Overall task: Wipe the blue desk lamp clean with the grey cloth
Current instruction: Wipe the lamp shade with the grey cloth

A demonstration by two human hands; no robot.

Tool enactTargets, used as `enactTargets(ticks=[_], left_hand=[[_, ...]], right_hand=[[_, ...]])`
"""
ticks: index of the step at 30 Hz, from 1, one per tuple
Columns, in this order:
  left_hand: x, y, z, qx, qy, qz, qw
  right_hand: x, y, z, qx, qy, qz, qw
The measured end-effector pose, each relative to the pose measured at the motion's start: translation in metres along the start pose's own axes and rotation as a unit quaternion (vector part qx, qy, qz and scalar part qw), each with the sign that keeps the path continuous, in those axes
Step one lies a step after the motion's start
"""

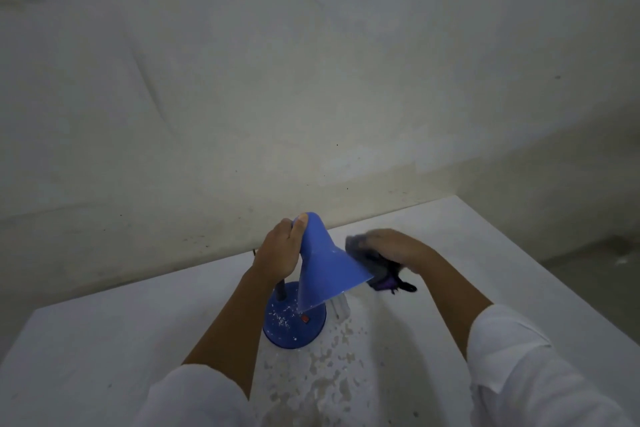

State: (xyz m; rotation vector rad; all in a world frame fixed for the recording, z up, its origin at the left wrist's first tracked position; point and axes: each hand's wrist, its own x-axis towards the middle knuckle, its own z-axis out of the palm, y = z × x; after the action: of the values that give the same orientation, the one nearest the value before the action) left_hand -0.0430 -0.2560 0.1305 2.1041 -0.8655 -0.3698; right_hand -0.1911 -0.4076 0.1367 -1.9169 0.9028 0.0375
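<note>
Blue plastic forms the lamp (323, 263), which is stood on a white table (104, 340) near its far edge, close to a pale wall (311, 80). The lamp's round base (294, 322) is flecked with white specks, and a small red switch (304, 319) is seen on it. A dark neck (280, 291) rises from the back of the base on the lamp's left side. The cone shade (329, 267) is tilted, with its narrow top up and its wide rim lowered to the right, above the base. A white bulb (341, 305) is partly seen under the rim.

The narrow top of the shade is gripped by the left hand (278, 250); its fingers are curled around the back of the shade and pressed together, and the thumb tip is laid on the top edge. The grey cloth (367, 260) is held bunched under the right hand (394, 248), just right of the shade and touching its lower outer side near the rim. The right hand is blurred, so it cannot be told whether its fingers are spread or pressed together; they are laid over the cloth. A darker, purple-tinged fold of the cloth hangs below the hand, right of the shade's rim.

White sleeves (536, 374) are worn on both arms. In front of the base, the table is marked with patchy, mottled blotches (332, 367).
</note>
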Motion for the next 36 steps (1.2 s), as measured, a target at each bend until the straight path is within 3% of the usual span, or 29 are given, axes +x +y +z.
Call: enactTargets(ticks=[2, 4, 7, 10, 15, 18, 20, 22, 24, 26, 29, 32, 36], left_hand=[[-0.001, 0.001, 0.001, 0.004, 0.007, 0.0, 1.0], [-0.002, 0.002, 0.0, 0.007, 0.013, 0.003, 1.0], [-0.002, 0.003, -0.001, 0.005, 0.011, -0.002, 1.0], [-0.006, 0.007, -0.001, -0.003, 0.008, -0.014, 1.0], [-0.005, 0.006, -0.001, -0.06, 0.002, -0.001, 0.998], [-0.005, 0.007, 0.0, -0.06, 0.074, 0.041, 0.995], [-0.016, 0.024, -0.004, -0.067, 0.129, 0.115, 0.983], [-0.03, 0.047, -0.01, -0.113, 0.099, 0.177, 0.973], [-0.039, 0.067, -0.015, -0.162, 0.016, 0.19, 0.968], [-0.042, 0.079, -0.017, -0.21, -0.035, 0.141, 0.967], [-0.043, 0.085, -0.019, -0.246, -0.045, 0.072, 0.965], [-0.044, 0.079, -0.026, -0.25, -0.018, 0.044, 0.967], [-0.041, 0.07, -0.04, -0.228, 0.113, 0.055, 0.966]], right_hand=[[-0.005, -0.016, -0.002, 0.089, 0.055, -0.076, 0.992], [-0.014, -0.028, 0.0, 0.161, 0.046, -0.124, 0.978], [-0.03, -0.032, 0.004, 0.081, 0.014, -0.154, 0.985], [-0.043, -0.028, -0.005, 0.011, 0.029, -0.129, 0.991], [-0.058, -0.031, -0.025, 0.115, 0.082, -0.147, 0.979], [-0.066, -0.038, -0.024, 0.221, 0.096, -0.167, 0.956], [-0.07, -0.044, -0.019, 0.244, 0.117, -0.178, 0.946], [-0.073, -0.051, -0.01, 0.264, 0.121, -0.185, 0.939], [-0.075, -0.058, 0.0, 0.292, 0.103, -0.184, 0.933], [-0.076, -0.063, 0.008, 0.333, 0.08, -0.183, 0.921], [-0.077, -0.066, 0.015, 0.385, 0.06, -0.18, 0.904], [-0.075, -0.063, 0.016, 0.372, 0.05, -0.179, 0.909], [-0.065, -0.03, 0.02, 0.19, 0.214, -0.138, 0.948]])
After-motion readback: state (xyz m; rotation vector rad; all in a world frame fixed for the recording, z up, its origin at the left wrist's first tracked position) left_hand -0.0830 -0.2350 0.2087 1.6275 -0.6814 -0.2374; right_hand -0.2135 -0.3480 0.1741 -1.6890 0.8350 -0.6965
